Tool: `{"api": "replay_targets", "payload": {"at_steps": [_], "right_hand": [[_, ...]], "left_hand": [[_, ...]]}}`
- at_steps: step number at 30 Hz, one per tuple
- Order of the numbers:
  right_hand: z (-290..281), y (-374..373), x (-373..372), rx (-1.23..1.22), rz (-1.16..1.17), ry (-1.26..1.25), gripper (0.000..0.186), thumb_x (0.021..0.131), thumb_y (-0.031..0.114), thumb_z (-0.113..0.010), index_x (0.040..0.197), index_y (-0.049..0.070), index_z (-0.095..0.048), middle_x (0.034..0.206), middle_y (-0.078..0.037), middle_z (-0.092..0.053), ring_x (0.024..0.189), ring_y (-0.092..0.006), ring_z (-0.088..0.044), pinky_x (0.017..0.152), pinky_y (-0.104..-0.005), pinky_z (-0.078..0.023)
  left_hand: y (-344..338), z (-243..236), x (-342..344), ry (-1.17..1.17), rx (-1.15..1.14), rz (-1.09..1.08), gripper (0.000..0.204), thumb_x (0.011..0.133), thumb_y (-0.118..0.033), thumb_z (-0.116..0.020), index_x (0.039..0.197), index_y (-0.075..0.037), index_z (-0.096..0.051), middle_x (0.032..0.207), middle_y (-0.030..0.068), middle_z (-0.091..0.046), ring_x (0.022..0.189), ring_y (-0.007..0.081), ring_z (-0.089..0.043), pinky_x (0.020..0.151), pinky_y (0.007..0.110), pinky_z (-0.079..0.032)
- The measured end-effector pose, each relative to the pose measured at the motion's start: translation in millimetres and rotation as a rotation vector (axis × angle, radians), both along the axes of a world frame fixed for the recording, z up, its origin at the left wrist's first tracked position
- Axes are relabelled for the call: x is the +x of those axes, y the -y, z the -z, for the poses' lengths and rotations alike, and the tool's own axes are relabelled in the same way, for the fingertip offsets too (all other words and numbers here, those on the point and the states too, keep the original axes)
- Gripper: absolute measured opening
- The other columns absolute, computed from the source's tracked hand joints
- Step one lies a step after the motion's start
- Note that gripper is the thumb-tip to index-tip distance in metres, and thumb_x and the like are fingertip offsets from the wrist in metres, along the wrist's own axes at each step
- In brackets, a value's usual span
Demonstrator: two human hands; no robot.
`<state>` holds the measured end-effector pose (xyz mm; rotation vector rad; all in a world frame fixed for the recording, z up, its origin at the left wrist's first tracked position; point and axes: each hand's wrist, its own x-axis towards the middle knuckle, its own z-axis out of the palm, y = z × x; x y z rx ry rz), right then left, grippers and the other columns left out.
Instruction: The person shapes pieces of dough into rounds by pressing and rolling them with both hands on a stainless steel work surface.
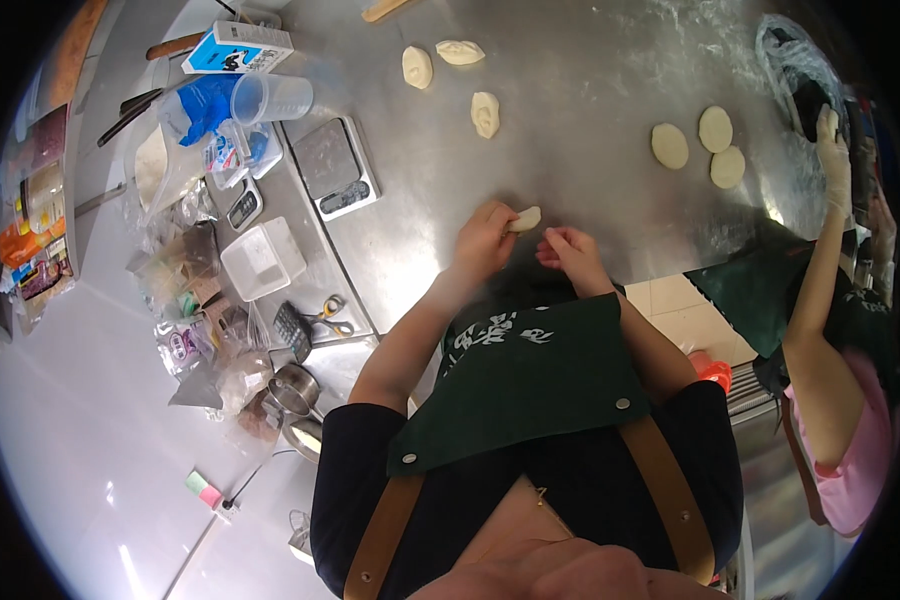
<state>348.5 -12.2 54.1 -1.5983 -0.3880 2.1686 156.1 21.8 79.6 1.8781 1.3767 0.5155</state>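
My left hand [485, 240] is closed on a pale piece of dough [528, 218] above the front edge of the steel table [590, 140]. Just right of it, my right hand [565, 252] has loosely bent fingers, slightly apart, with nothing visible in them. Farther up the table lie three shaped dough pieces [484, 115] at the middle and three flat dough rounds [715, 128] to the right.
Two scales [332, 158], a clear jug [270, 98], a plastic container [262, 258], scissors [332, 318], steel pots [292, 388] and several bags crowd the left side. At the right, a co-worker's gloved hand [832, 160] is by a plastic-covered dark container [795, 70].
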Motion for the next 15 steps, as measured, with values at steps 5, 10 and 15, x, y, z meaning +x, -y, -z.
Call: {"api": "replay_targets", "payload": {"at_steps": [5, 10, 15], "right_hand": [[-21, -4, -2, -0.235, 0.438, -0.627, 0.067, 0.098, 0.055, -0.029, 0.131, -0.002, -0.043, 0.13, -0.017, -0.05, 0.118, -0.0309, -0.051, 0.1, -0.0435, -0.041], [-33, -25, 6, -0.129, 0.546, -0.844, 0.077, 0.097, 0.061, -0.016, 0.133, -0.002, -0.041, 0.136, -0.018, -0.047, 0.127, -0.0313, -0.044, 0.107, -0.0466, -0.033], [-40, -30, 10, -0.043, 0.487, -0.953, 0.08, 0.096, 0.064, -0.019, 0.138, -0.001, -0.037, 0.14, -0.018, -0.044, 0.13, -0.0309, -0.042, 0.109, -0.0463, -0.031]], "left_hand": [[22, -25, 19, -0.028, 0.282, 0.074, 0.033, 0.071, -0.002, -0.068, 0.101, -0.005, -0.057, 0.103, 0.0125, -0.061, 0.092, 0.0336, -0.06, 0.077, 0.041, -0.049], [28, -52, 15, 0.009, 0.366, 0.16, 0.042, 0.075, -0.01, -0.067, 0.115, 0.0, -0.058, 0.12, 0.0153, -0.057, 0.111, 0.0339, -0.056, 0.085, 0.043, -0.048], [7, -66, 16, -0.09, 0.36, 0.295, 0.062, 0.08, -0.023, -0.066, 0.132, 0.002, -0.046, 0.138, 0.0213, -0.044, 0.131, 0.0372, -0.04, 0.105, 0.046, -0.035]]}}
